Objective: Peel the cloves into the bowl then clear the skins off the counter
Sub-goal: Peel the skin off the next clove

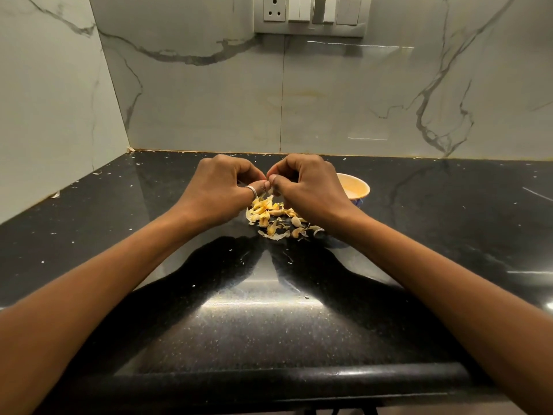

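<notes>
Black stone makes up the counter (269, 319); it is shiny, and tiny white bits of skin (55, 194) lie here and there on it. Both arms reach out over the counter; the two hands meet in the middle, a little above it. The left hand (215, 187) has its fingers curled in; its thumb and fingertips pinch one side of a small pale clove (270, 190); a silver ring (252, 191) sits on this hand, close to the clove. The right hand (305, 184) is curled the same way; its thumb and first finger pinch the other side of the same clove; the two thumbs almost touch. The fingers hide most of the clove, so I cannot tell how much skin is on it. Right under the hands, on the counter, lies a pile of cloves and skins (273, 218); the pieces are yellow and cream; some spread out toward the person. The bowl (364, 187) stands on the counter just behind and to the right of the right hand, near the pile; it is orange inside with some blue outside; the hand hides part of it, and I cannot tell what is in it. Behind is a pale wall (209, 100) with grey lines; a switch plate (311, 15) is at the top.
</notes>
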`<state>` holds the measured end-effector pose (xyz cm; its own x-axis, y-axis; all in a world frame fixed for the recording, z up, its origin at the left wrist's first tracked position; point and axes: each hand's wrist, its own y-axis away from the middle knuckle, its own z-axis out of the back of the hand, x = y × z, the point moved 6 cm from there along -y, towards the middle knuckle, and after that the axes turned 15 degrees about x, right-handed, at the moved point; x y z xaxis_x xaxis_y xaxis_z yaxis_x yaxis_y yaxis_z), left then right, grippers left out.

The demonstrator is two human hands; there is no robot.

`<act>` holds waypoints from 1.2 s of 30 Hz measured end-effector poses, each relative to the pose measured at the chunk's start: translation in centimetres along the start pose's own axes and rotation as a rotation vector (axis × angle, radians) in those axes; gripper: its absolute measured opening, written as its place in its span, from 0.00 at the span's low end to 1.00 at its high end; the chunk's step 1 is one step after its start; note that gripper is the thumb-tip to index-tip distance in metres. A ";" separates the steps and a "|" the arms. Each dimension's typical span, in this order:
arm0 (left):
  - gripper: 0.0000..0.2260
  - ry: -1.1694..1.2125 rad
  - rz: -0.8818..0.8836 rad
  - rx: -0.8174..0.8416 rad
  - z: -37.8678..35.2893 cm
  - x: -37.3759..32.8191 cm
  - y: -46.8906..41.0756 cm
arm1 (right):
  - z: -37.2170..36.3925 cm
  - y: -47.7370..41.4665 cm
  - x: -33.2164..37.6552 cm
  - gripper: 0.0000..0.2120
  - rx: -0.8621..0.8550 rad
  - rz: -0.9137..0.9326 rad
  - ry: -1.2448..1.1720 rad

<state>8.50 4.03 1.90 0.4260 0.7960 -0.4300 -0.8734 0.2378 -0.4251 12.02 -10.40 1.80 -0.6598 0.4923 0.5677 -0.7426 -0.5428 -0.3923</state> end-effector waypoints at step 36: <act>0.12 -0.315 -0.142 -0.171 0.8 -1.3 0.9 | 0.9 0.2 0.7 0.07 0.008 0.008 -0.024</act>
<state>6.97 3.70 2.73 0.4231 0.9002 -0.1029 -0.7474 0.2825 -0.6013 11.52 -10.78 2.77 -0.6630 0.4715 0.5815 -0.7360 -0.5525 -0.3911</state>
